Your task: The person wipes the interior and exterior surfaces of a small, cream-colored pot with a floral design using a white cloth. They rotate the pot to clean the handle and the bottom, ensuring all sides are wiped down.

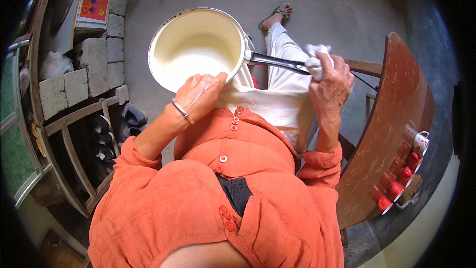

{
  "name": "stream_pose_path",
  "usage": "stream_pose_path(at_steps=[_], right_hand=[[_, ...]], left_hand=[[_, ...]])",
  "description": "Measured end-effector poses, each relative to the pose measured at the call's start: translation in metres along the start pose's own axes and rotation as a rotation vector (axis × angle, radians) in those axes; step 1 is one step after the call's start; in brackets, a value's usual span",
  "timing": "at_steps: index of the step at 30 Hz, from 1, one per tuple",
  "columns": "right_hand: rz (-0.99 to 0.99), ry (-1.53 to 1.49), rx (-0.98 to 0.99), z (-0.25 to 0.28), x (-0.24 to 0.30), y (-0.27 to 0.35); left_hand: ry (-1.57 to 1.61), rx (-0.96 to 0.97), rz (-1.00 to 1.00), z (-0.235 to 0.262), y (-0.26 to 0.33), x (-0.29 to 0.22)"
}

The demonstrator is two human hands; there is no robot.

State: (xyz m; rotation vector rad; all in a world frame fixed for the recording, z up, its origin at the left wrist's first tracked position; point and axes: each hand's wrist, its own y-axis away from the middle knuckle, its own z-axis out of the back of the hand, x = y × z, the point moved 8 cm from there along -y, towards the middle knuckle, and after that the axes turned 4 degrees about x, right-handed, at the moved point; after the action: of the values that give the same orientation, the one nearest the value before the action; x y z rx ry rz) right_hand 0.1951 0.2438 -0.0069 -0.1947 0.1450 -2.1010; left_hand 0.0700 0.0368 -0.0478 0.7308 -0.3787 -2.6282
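Note:
A cream-coloured saucepan (198, 34) with a dark, worn rim is held over my lap, its open mouth facing up toward me and nothing seen inside. My left hand (202, 94) grips its near rim; a bangle circles that wrist. The black handle (277, 61) points to the right. At the handle's end, my right hand (331, 77) is closed around a crumpled white cloth (316, 59), which touches the handle tip. Whether the fingers also hold the handle under the cloth is hidden.
On my right stands a brown wooden table (386, 134) with several red cups (395, 190) and a patterned white mug (421, 143) near its edge. To my left are grey blocks (94, 67), a wooden rack with shoes (104, 139), and a carton (94, 0).

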Motion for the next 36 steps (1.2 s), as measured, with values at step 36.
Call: stream_pose_path(at_steps=[36], right_hand=[[-0.026,-0.622,0.038,-0.024,0.026,0.004]], left_hand=[[-0.071,-0.018,0.009,-0.004,-0.003,-0.007]])
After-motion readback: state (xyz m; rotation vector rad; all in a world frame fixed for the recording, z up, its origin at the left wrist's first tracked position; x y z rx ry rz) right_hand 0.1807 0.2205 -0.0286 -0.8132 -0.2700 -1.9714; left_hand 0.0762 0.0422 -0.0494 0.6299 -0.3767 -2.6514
